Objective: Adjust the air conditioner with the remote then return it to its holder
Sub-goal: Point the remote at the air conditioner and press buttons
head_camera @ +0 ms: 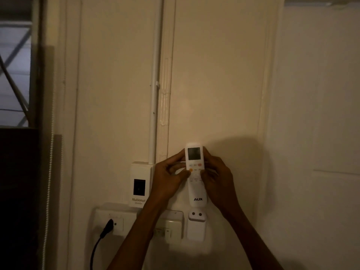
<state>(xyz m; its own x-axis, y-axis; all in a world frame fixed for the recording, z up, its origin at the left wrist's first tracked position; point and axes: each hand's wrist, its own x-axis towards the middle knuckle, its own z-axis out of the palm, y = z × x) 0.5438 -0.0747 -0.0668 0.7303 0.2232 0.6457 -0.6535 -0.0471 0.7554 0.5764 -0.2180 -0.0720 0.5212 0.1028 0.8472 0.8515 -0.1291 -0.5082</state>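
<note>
A white AUX remote [196, 191] is held upright in front of the cream wall, its grey screen at the top and coloured buttons below. My left hand [167, 176] grips its left edge, thumb near the orange button. On the opposite edge my right hand [216, 176] holds on, with its thumb over the lower buttons. Straight below the remote, a small gap apart, the white wall holder [196, 227] hangs with two dark holes near its top and nothing in it.
A white National switch box [139, 184] sits left of the hands, with a conduit pipe [154, 94] rising from it. Below are a socket plate [115, 221] with a black plug and cable [105, 230], and a switch plate [171, 227]. A window [15, 65] is at far left.
</note>
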